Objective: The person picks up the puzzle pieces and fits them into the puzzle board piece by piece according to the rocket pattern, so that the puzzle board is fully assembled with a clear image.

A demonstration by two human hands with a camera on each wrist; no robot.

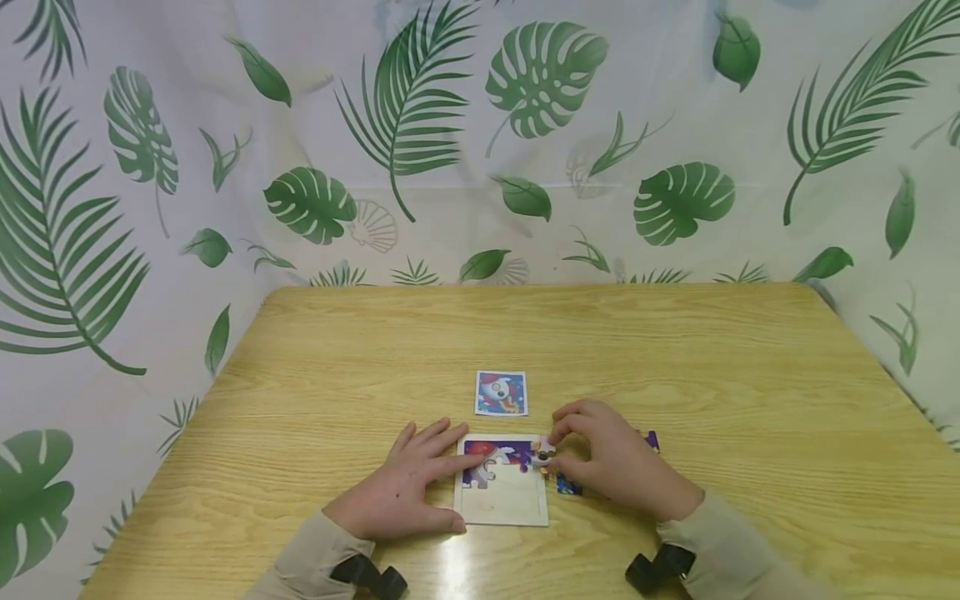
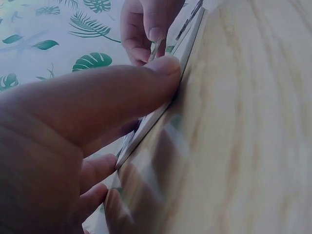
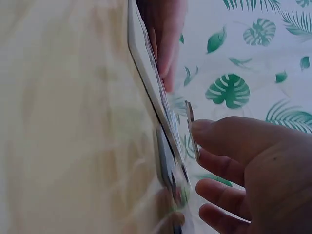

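Observation:
A white-framed jigsaw tray (image 1: 504,505) lies on the table, with several joined purple, red and white pieces (image 1: 474,477) along its top and left side. My left hand (image 1: 408,487) rests at the tray's left edge, fingers spread, index finger reaching over the fitted pieces and thumb by the lower left corner. Between thumb and fingertips my right hand (image 1: 611,458) pinches a puzzle piece (image 1: 542,452) over the tray's upper right corner. In the right wrist view that piece (image 3: 191,126) appears edge-on, raised above the tray (image 3: 146,63). The tray's lower part shows its bare base.
Loose puzzle pieces (image 1: 568,485) lie right of the tray, partly under my right hand; another dark piece (image 1: 652,438) shows behind the hand. A small picture card (image 1: 501,393) with a rocket-like design lies beyond the tray. A leaf-print cloth (image 1: 450,208) hangs behind the wooden table (image 1: 360,358).

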